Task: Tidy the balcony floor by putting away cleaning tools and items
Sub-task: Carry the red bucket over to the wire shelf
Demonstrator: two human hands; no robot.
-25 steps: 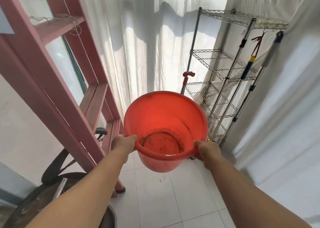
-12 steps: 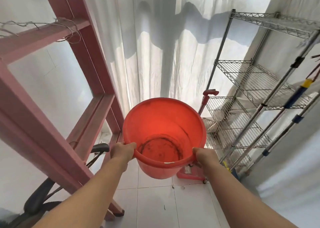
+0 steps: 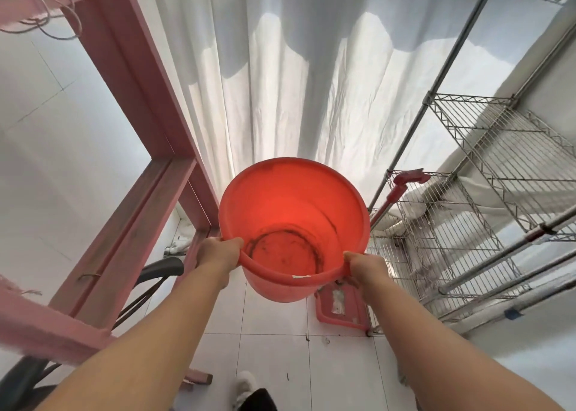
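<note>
An orange-red plastic bucket (image 3: pixel 293 211) hangs in the air in front of me, tilted so its mouth faces me; it is empty, with a dark dirt ring on its bottom. My left hand (image 3: pixel 218 251) grips the near rim on the left side. My right hand (image 3: pixel 366 268) grips the near rim on the right. Below and behind the bucket a red dustpan (image 3: pixel 341 309) with a long red handle leans against the wire rack.
A pink wooden ladder (image 3: pixel 134 173) stands at the left, with a black chair (image 3: pixel 162 268) behind it. A metal wire shelf rack (image 3: pixel 467 211) fills the right, with mop poles (image 3: pixel 511 300) leaning on it. White curtains hang behind. The floor is white tile (image 3: pixel 271 364).
I have moved forward toward the rack with the bucket held in both hands. The rack and dustpan appear larger and nearer; my grip on the rim is unchanged.
</note>
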